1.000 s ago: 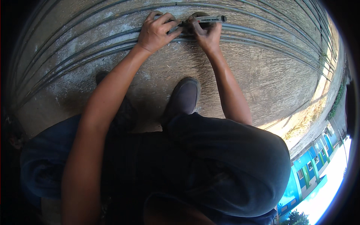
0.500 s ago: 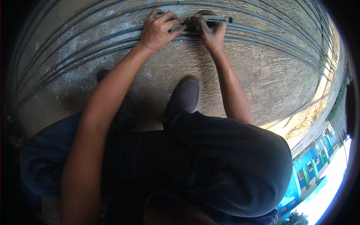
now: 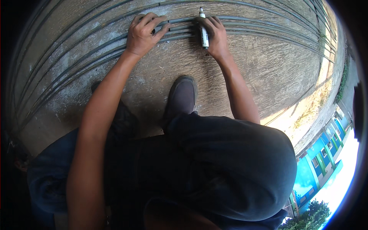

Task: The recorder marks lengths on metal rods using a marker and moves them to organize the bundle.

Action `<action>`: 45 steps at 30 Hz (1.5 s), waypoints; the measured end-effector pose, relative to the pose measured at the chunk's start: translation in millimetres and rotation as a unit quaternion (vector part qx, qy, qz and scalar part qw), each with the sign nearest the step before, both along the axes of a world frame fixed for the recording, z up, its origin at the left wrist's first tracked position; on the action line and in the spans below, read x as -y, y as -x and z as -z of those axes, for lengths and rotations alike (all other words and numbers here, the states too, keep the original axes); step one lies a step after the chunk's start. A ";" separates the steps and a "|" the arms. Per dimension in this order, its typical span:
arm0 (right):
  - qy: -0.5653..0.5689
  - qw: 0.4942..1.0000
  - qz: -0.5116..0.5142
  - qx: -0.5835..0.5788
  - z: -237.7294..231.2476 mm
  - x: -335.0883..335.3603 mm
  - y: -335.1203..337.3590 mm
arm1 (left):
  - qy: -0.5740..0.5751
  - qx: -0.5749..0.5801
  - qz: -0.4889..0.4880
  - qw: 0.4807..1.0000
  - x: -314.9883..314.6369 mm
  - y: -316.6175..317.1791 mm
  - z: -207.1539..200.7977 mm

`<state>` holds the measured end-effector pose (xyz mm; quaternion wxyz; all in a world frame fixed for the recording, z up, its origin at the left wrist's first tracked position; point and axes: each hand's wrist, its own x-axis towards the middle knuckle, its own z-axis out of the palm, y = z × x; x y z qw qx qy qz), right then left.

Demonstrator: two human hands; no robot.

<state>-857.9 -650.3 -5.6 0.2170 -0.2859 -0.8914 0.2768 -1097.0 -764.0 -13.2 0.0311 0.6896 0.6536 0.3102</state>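
Note:
Several long thin metal rods [image 3: 260, 26] lie side by side across the ground in front of me, with short dark marks on some of them left of the middle. My right hand [image 3: 217, 36] grips a white permanent marker [image 3: 204, 36], held upright in the view with its narrow dark tip pointing away from me. Beneath it the rods pass in shadow. To the left, my left hand [image 3: 142, 35] is curled over the rods, its fingertips by the dark marks. A small black cap-like piece [image 3: 153, 32] shows between its fingers.
My shoe [image 3: 183, 94] stands on the rough, dusty concrete floor [image 3: 264, 69] just short of the rods. My bent knees [image 3: 245, 165] fill the lower view. A sunlit strip and a blue and green building [image 3: 320, 163] are at the far right.
My right hand has turned the marker from lying sideways to pointing away from me. My left hand has moved left along the rods, widening the space between my hands.

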 end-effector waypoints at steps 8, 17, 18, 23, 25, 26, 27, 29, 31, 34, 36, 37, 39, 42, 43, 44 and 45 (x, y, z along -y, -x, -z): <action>-0.038 0.999 0.009 0.029 -4.3 1.3 -9.1 | 0.002 -0.021 0.033 0.999 0.9 -3.0 0.1; 0.010 0.997 -0.025 0.069 -15.7 -2.5 -7.8 | 0.012 -0.014 0.032 0.999 18.0 -13.6 -6.0; 0.022 0.996 -0.025 0.077 -17.5 -0.6 -5.4 | 0.026 -0.009 0.029 0.999 21.3 -14.0 -6.0; 0.047 0.998 -0.038 0.034 -22.1 -12.8 0.0 | 0.049 0.012 0.017 0.999 21.5 -23.9 -7.1; 0.109 0.990 -0.039 0.080 -20.4 -22.5 -14.1 | 0.063 0.018 0.022 0.998 12.8 -29.1 -10.0; 0.100 0.991 -0.045 0.075 -20.1 -23.2 -18.5 | 0.082 0.026 0.030 0.996 5.9 -37.3 -11.0; 0.090 0.992 -0.049 0.072 -19.5 -20.5 -14.2 | 0.100 0.013 0.024 0.995 5.7 -34.6 -13.3; 0.042 0.995 -0.024 0.089 -20.5 -11.8 -8.7 | 0.130 0.006 0.022 0.991 2.0 -30.2 -32.5; 0.074 0.995 -0.031 0.058 -12.5 -12.1 -3.8 | 0.123 0.017 0.043 0.991 -1.4 -30.0 -38.5; 0.085 0.995 -0.014 0.054 -20.0 -8.5 -2.8 | 0.125 0.007 0.066 0.990 -4.0 -32.5 -38.5; 0.081 0.996 -0.010 0.026 -12.0 -5.2 -2.0 | 0.165 0.016 0.049 0.985 -3.4 -31.3 -36.2; 0.074 0.997 0.001 0.027 -9.2 -4.1 -6.2 | 0.159 0.016 0.061 0.985 -7.4 -33.6 -38.0; 0.078 0.997 0.002 -0.006 -9.5 -1.2 -8.4 | 0.244 0.063 0.052 0.966 -14.1 -35.9 -44.0; 0.099 0.995 -0.008 -0.026 -17.6 -0.2 -8.9 | 0.237 0.043 0.055 0.969 -19.5 -39.5 -53.0; 0.119 0.993 -0.008 -0.008 -21.4 -1.1 -7.2 | 0.235 0.040 0.053 0.970 -20.5 -37.3 -54.1; 0.077 0.995 0.004 -0.058 -17.9 -0.9 -5.4 | 0.225 0.021 0.069 0.972 -21.6 -38.3 -54.1; 0.072 0.996 0.003 -0.058 -15.7 -3.0 -8.2 | 0.214 0.001 0.084 0.973 -23.4 -39.4 -54.7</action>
